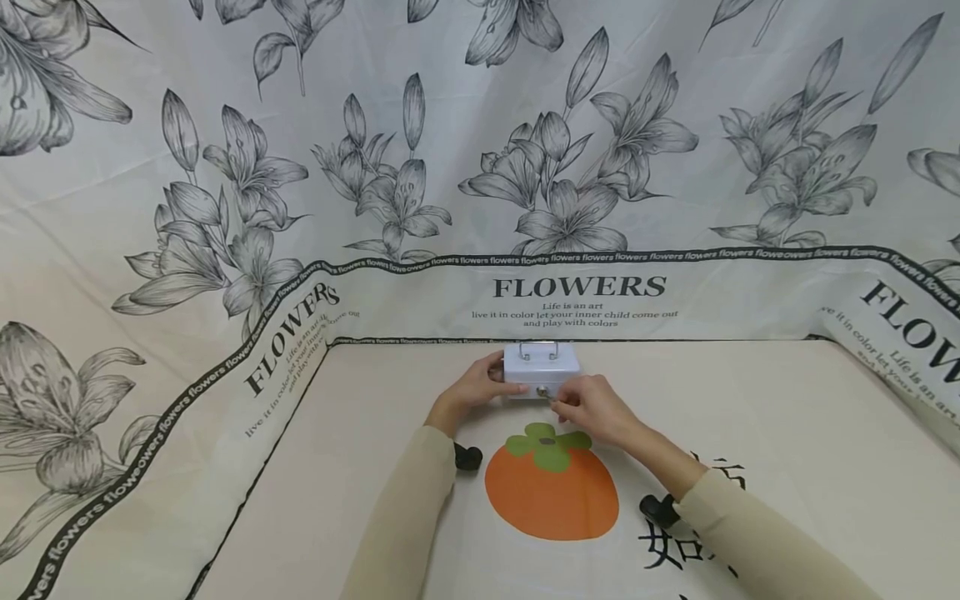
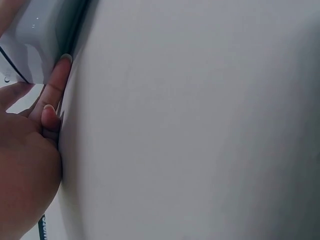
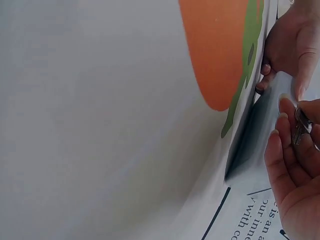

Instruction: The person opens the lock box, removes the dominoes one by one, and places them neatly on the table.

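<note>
Near 12 o'clock on the table (image 1: 375,417), a glossy white box (image 1: 542,372), likely stiff, light and slick, best lifted by its top handle (image 1: 539,342), is gripped at 8 o'clock by the curled left hand (image 1: 480,384), while the right hand (image 1: 597,407), at 4 o'clock, pinches a small metal key (image 3: 301,125).

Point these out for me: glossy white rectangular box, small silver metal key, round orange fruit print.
Glossy white rectangular box (image 1: 542,372): head view, front part of the lid.
Small silver metal key (image 3: 303,123): right wrist view, middle of its visible metal.
Round orange fruit print (image 1: 552,502): head view, middle of the orange area.
</note>
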The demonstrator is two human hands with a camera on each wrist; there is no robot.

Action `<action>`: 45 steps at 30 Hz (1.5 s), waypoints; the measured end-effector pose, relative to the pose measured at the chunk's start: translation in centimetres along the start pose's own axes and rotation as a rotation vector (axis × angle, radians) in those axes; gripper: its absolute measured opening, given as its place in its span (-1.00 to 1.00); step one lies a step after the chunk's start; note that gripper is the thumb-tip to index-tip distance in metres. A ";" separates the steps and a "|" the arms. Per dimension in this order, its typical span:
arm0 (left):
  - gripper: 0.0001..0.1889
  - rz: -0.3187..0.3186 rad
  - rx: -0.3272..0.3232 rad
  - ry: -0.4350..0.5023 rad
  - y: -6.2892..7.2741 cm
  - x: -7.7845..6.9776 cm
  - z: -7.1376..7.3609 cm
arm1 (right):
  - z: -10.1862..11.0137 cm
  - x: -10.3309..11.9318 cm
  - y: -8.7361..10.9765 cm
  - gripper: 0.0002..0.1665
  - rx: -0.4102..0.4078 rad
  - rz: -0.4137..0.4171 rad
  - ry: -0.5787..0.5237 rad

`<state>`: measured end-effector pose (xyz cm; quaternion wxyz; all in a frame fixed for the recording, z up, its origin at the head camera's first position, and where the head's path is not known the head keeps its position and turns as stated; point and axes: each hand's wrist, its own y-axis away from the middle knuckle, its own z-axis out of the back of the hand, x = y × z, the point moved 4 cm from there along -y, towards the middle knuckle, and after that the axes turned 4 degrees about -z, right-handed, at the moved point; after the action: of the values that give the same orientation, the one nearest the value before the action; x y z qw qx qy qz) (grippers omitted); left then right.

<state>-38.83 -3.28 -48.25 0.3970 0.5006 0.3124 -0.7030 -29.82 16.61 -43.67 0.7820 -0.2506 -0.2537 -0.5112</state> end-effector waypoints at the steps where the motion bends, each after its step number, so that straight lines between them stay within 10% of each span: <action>1: -0.17 -0.002 0.001 0.003 0.0 0.0 0.0 | 0.0 0.1 0.0 -0.82 -0.002 -0.009 0.003; 45: -0.16 0.041 0.002 0.019 -0.2 0.3 0.1 | -1.1 2.7 -0.3 -0.86 -0.045 0.089 0.274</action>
<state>-39.09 -3.35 -48.47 0.4080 0.5139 0.3051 -0.6901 -29.01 13.98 -42.72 0.8254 -0.2069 -0.1220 -0.5109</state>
